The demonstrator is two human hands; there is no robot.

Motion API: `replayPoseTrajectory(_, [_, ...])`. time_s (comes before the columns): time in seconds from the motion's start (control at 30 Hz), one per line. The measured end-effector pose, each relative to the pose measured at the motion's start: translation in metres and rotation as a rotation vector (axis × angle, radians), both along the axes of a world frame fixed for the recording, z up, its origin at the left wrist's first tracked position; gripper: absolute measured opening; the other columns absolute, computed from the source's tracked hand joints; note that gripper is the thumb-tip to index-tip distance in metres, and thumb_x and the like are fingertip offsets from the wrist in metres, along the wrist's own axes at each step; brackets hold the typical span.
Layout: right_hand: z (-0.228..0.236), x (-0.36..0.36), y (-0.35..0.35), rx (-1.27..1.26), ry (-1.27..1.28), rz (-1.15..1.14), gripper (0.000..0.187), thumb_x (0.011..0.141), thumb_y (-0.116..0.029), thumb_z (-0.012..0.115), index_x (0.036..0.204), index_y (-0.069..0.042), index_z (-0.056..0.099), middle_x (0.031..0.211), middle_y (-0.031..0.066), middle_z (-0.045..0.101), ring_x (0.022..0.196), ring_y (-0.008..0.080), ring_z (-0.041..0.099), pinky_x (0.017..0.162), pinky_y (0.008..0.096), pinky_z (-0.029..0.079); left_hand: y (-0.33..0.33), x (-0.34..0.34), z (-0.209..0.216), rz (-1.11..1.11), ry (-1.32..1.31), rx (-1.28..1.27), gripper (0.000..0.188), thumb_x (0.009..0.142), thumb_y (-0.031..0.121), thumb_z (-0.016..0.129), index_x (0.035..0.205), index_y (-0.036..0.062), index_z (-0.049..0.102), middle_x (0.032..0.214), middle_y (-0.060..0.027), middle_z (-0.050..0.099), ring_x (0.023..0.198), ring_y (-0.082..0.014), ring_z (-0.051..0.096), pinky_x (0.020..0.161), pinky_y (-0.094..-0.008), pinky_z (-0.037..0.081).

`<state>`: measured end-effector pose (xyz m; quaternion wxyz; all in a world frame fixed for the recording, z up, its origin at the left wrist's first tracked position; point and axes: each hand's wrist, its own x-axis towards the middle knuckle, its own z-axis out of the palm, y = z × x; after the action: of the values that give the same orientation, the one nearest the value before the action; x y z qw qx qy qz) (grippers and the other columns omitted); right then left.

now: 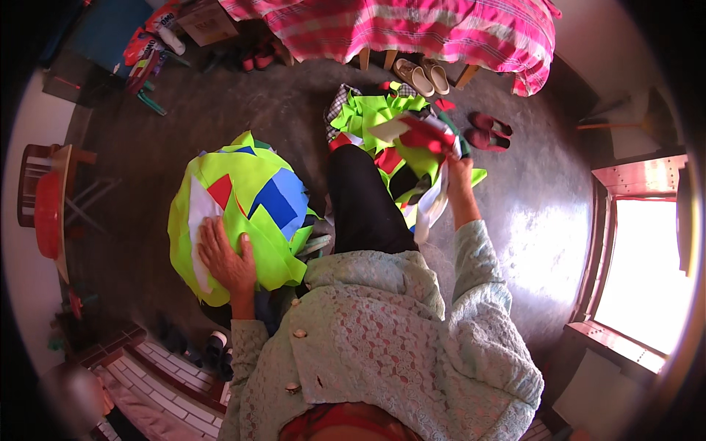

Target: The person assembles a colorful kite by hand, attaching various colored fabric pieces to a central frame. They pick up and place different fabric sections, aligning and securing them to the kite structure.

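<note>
One big rounded lime-green cloth heap [246, 191], patched with blue and red, sits at the person's left. Smaller, a looser lime, red and white cloth pile [366, 114] lies beyond and right of the black trouser leg [364, 209]. Smaller again, a blurred red-and-white cloth bunch [426, 136] overlaps that pile; the right grip [460, 170] is closed around it. The left grip [225, 257] lies spread against a white piece [201, 209] on the rounded heap.

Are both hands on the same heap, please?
No, the left hand rests on the left heap, while the right hand holds scraps by the right heap.
</note>
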<state>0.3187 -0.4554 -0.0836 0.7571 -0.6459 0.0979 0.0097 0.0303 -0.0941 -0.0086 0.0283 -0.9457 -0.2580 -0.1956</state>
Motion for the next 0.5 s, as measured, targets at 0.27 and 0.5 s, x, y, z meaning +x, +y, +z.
replayPoseTrajectory(0.27, [0.050,0.055,-0.008,0.035,-0.138,-0.055,0.034,0.082,-0.003,0.060,0.115,-0.005,0.057,0.103,0.0029,0.062,0.088,0.0140,0.056,0.078,0.0266,0.046,0.001,0.001,0.000,-0.002,0.014,0.016,0.055,0.088,0.038,0.046,0.132,0.0063,0.041,0.137,-0.0144,0.040,0.129,-0.0329,0.034,0.103,-0.0493,0.025])
replayPoseTrajectory(0.5, [0.066,0.075,0.026,0.087,-0.482,0.013,0.034,0.082,0.003,0.058,0.115,-0.003,0.057,0.105,0.0025,0.061,0.092,0.0132,0.055,0.083,0.0248,0.043,0.002,0.001,-0.003,-0.001,0.011,0.007,0.055,0.088,0.038,0.045,0.131,0.0048,0.041,0.137,-0.0157,0.040,0.129,-0.0342,0.034,0.103,-0.0496,0.025])
